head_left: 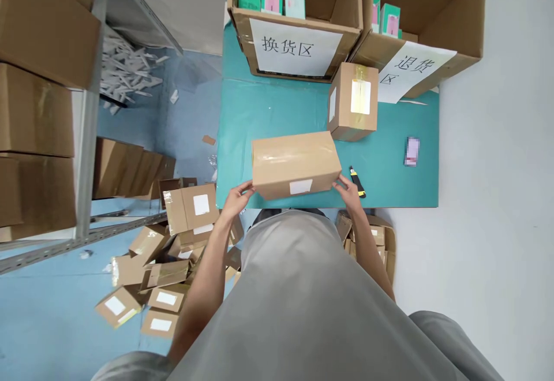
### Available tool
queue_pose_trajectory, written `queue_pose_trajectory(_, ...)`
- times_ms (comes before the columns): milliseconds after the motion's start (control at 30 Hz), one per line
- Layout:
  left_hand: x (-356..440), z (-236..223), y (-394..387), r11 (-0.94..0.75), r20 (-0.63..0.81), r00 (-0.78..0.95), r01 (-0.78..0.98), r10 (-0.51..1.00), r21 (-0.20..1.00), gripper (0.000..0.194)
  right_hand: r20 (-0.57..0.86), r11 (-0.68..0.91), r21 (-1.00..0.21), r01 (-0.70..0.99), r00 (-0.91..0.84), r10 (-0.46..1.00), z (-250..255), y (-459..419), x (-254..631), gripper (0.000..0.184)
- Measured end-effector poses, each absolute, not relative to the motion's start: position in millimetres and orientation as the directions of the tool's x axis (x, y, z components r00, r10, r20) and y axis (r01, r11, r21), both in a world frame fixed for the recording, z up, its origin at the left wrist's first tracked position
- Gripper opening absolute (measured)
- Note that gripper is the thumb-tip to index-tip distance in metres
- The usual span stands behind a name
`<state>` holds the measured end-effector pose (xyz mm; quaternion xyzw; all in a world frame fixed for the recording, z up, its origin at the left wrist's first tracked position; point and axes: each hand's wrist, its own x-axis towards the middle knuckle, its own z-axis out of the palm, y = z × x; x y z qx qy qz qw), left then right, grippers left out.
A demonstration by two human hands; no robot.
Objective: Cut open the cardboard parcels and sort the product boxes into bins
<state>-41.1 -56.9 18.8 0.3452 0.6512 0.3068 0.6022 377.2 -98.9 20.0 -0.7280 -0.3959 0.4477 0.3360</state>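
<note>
A long brown cardboard box (pixel 296 156), taped along its top and with a white label on its near side, is at the front of the teal table (pixel 277 101). My left hand (pixel 238 197) grips its lower left end and my right hand (pixel 347 191) its lower right end, thumbs and fingers closed at the corners. Just right of my right hand lies a yellow and black utility knife (pixel 358 183). Behind the long box stands a smaller taped carton (pixel 352 101) with white labels.
Two large open cartons with paper signs, the left one (pixel 296 46) and the right one (pixel 426 60), hold green boxes at the back. A blurred small object (pixel 412 151) lies at right. Shelving (pixel 89 138) and piled cartons (pixel 167 297) stand left.
</note>
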Motion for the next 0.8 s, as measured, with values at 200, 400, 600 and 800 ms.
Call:
queue_pose_trajectory(200,-40,30,-16,0.44,-0.429,-0.105,0.137,0.897,0.887,0.066,-0.244,-0.329,-0.917,0.227,0.334,0.911,25,-67,378,0.088)
queue_pose_trajectory(400,-35,11,-9,0.471,-0.459,-0.107,0.143,0.882,0.871,0.068,-0.339,-0.397,-0.898,0.19,0.277,0.899,5,-62,371,0.088)
queue_pose_trajectory(600,-35,-13,-37,0.564,-0.557,-0.102,0.072,0.824,0.823,0.069,-0.443,-0.506,-0.836,0.213,0.281,0.851,-17,-87,387,0.081)
queue_pose_trajectory(800,-35,-30,-68,0.638,-0.626,-0.132,0.076,0.768,0.767,0.065,-0.527,-0.588,-0.776,0.226,0.28,0.803,-39,-109,385,0.072)
